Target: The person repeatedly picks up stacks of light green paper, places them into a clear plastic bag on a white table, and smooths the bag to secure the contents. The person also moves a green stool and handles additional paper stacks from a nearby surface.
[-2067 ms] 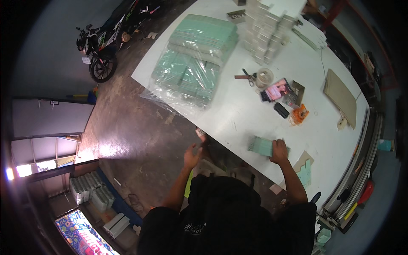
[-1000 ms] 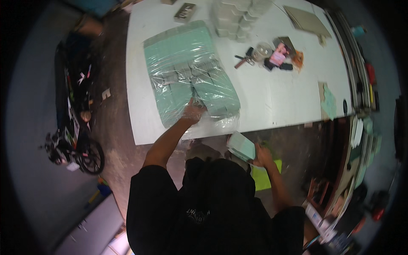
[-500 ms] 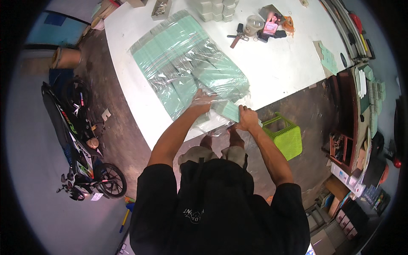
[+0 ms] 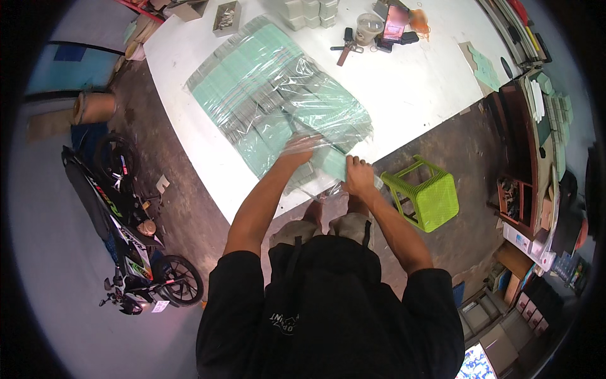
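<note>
A wide pack of pale green flat pieces [image 4: 259,88], stacked in rows under clear plastic film [image 4: 334,95], lies on a white table [image 4: 416,95]. At the pack's near side, my left hand [image 4: 300,149] reaches against the stacks with film over its fingers. Glare on the film hides how those fingers are bent. My right hand [image 4: 360,175] is closed on the near end of a pale green bundle [image 4: 331,160] at the table's near edge. Loose film hangs below it, between the two hands.
A green plastic stool [image 4: 435,199] stands on the floor at right. Farther back on the table are keys [image 4: 346,48], a plastic cup [image 4: 368,29], a phone [image 4: 396,24] and an open box [image 4: 226,18]. A motorbike [image 4: 126,234] stands at left, shelving [image 4: 521,158] at right.
My right hand has shifted slightly left and toward the pack with the green bundle. My left hand stays nearly in place. The whole view has turned a little.
</note>
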Tool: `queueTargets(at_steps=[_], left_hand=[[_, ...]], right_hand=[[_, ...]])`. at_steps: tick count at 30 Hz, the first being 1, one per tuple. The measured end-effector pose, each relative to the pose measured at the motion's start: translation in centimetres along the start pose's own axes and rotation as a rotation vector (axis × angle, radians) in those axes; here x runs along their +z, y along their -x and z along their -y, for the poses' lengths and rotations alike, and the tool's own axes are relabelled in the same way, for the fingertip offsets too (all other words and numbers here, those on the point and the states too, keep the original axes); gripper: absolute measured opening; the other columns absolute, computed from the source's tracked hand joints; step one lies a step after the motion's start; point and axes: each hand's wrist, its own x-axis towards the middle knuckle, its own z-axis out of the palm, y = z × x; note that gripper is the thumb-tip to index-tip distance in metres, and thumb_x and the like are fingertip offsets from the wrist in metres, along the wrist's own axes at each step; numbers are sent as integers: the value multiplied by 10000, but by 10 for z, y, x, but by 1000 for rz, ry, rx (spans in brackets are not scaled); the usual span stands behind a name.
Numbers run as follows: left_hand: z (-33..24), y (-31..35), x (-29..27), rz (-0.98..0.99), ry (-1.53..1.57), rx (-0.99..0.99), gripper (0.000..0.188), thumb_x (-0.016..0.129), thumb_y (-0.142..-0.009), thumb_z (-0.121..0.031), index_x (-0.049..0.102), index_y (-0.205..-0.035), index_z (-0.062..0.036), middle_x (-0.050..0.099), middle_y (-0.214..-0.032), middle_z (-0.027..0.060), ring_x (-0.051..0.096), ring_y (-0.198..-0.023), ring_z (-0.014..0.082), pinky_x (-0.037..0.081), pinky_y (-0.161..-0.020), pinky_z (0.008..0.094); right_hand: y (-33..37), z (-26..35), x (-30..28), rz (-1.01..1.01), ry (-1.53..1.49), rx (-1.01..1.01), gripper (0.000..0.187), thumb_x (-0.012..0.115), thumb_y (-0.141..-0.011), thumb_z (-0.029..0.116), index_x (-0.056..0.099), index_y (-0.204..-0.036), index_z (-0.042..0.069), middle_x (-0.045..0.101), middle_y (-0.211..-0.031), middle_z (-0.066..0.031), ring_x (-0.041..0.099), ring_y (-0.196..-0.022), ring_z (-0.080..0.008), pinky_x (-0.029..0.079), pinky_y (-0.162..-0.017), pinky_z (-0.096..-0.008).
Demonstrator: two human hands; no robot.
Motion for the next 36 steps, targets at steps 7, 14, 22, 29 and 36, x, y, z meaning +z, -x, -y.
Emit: queueTargets(at_steps=[7, 14, 22, 29, 36], left_hand=[[-58, 28, 7, -270, 57, -30, 569, 567, -918, -148, 487, -1472, -43, 387, -1586, 245, 454, -1403, 397, 373, -1166, 493], [-191, 127, -4, -539, 498, 121, 463, 653, -939, -204, 581, -1348, 2, 560, -1402, 252, 479, -1358, 430, 382, -1133, 527], [-145, 112, -15, -486, 291, -212, 207, 654, -869, -91, 706, -1062, -39, 703, -856, 183, 678, -757, 393, 545, -700, 494], [-164, 135, -27, -464, 301, 14, 239, 669, -792, -18, 688, -1030, -4, 711, -852, 173, 697, -765, 344, 570, -714, 435], [-154, 127, -25, -510, 277, -29, 213, 673, -793, -21, 688, -1005, -7, 710, -822, 173, 699, -755, 348, 572, -722, 437]], right_hand=[[-19, 24, 18, 40, 29, 138, 635, 833, -651, 264, 511, -1136, 11, 645, -986, -147, 697, -883, -340, 580, -748, -450], [-33, 43, 46, -138, -34, 177, 551, 797, -726, 337, 532, -1086, 15, 642, -958, -165, 698, -867, -353, 562, -683, -456], [-56, 62, 23, -203, -107, 175, 512, 811, -686, 265, 568, -1024, -32, 659, -863, -185, 722, -755, -341, 588, -621, -434], [-68, 81, 14, -214, -105, 136, 589, 845, -710, 372, 571, -986, -69, 682, -806, -200, 724, -695, -351, 587, -573, -384], [-50, 66, 27, -293, -69, 1, 838, 882, -692, 429, 478, -1218, -83, 620, -1066, -235, 673, -981, -370, 578, -756, -479]])
